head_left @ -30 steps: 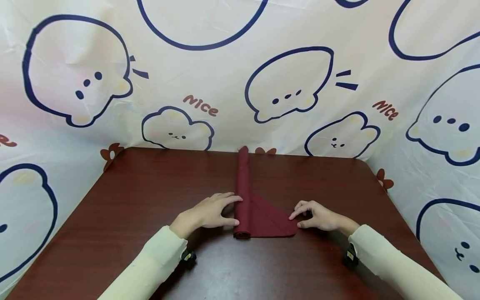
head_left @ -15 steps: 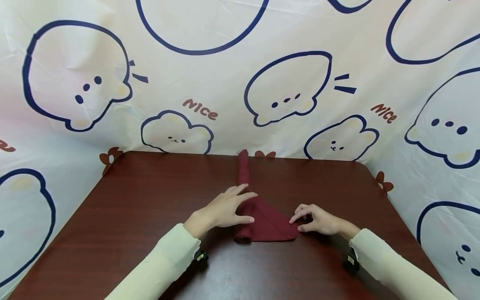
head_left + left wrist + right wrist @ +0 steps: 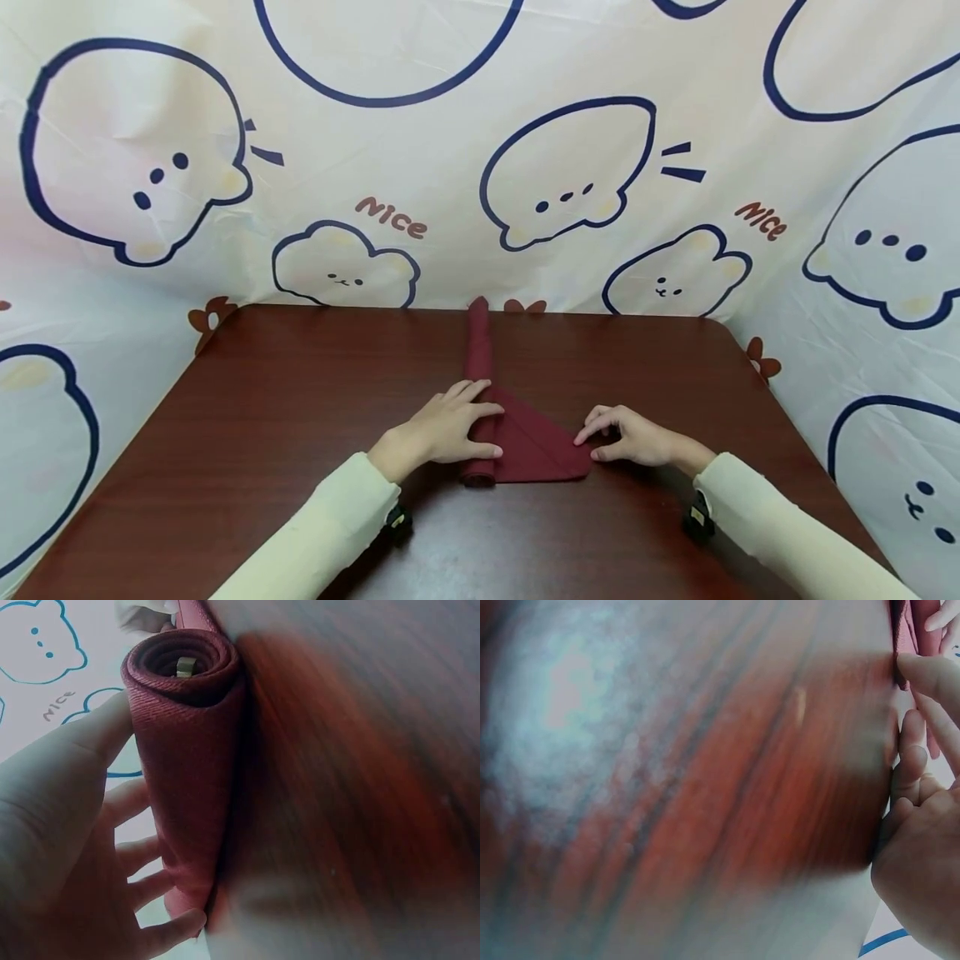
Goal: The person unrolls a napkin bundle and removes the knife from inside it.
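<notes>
A dark red cloth is rolled into a long tube [image 3: 478,346] lying lengthwise on the table, with a triangular flap [image 3: 536,450] spread out to its right. My left hand [image 3: 442,429] lies across the tube from the left, fingers spread and thumb nearer me. In the left wrist view, its fingers and thumb run along the side of the tube [image 3: 187,765], and a small tan piece [image 3: 185,667] shows inside the coiled end. At the flap's right corner, the thumb and index finger of my right hand [image 3: 636,437] pinch the cloth; its other fingers are curled under.
The brown wooden table [image 3: 315,392] extends around the cloth on all sides. A white curtain [image 3: 450,158] printed with blue cartoon outlines hangs behind and beside it. The tube's pointed far end reaches the table's back edge.
My left hand has slid from the tube's left side over its top towards the flap, then drawn back slightly left. My right hand stays at the flap's corner.
</notes>
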